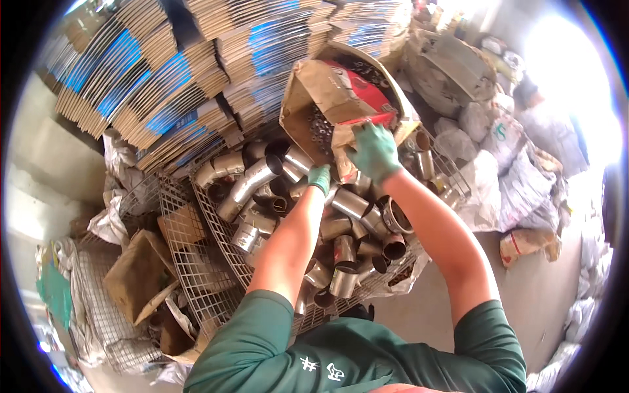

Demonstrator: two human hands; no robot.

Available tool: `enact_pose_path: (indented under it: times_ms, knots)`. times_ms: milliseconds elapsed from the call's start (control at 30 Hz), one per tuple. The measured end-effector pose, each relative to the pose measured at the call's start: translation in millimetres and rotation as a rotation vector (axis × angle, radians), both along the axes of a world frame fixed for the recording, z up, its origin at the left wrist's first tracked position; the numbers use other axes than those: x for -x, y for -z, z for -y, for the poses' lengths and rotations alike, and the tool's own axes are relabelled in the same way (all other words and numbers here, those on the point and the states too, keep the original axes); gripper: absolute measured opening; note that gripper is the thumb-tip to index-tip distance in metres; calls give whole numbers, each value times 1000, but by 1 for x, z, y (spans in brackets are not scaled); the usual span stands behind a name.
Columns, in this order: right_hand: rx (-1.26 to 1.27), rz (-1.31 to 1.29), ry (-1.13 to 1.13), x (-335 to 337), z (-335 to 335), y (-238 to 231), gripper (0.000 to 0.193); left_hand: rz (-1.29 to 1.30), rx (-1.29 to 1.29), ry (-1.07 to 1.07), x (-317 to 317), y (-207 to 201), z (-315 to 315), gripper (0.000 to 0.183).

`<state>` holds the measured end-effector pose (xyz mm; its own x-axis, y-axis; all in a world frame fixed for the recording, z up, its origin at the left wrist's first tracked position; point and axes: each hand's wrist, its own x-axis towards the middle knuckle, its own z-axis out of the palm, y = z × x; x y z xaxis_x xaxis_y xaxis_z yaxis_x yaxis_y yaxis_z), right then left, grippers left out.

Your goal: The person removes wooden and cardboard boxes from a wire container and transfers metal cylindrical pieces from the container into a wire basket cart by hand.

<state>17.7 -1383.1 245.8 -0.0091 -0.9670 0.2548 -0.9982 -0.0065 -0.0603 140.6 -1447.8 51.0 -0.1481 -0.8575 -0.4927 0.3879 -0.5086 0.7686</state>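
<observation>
A large open cardboard box (304, 134) is tilted on top of a heap of shiny bent metal pipes (252, 183). Small dark metal rings or nuts (321, 131) lie inside it, and a red-and-brown cardboard piece (360, 88) covers part of them. My left hand (320, 178), in a green glove, is closed at the box's near lower edge; its fingertips are partly hidden. My right hand (376, 152), gloved in green too, grips the near edge of the brown and red cardboard, thumb toward the left.
The pipes fill a wire mesh basket (226, 252). Behind stand tall stacks of flattened cardboard (151, 78). Full white sacks (481, 187) crowd the right, beside the concrete floor (419, 327). At the left are a torn brown carton (141, 275) and another mesh panel (114, 301).
</observation>
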Motion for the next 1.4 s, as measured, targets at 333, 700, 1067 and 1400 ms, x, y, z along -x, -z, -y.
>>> enact_pose_path:
  times_ms: [333, 700, 1067, 1400]
  knots:
    - [-368, -481, -352, -62, 130, -7, 46, 37, 127, -284, -23, 120, 71, 31]
    - [-327, -731, -713, 73, 80, -60, 18, 389, 76, -191, -5, -22, -30, 34]
    - [-36, -341, -1034, 7, -11, -74, 12, 1659, 746, 536, -126, -91, -165, 18]
    - [-148, -173, -1148, -85, -89, -82, 13, 143, -158, -328, -196, -116, -262, 29]
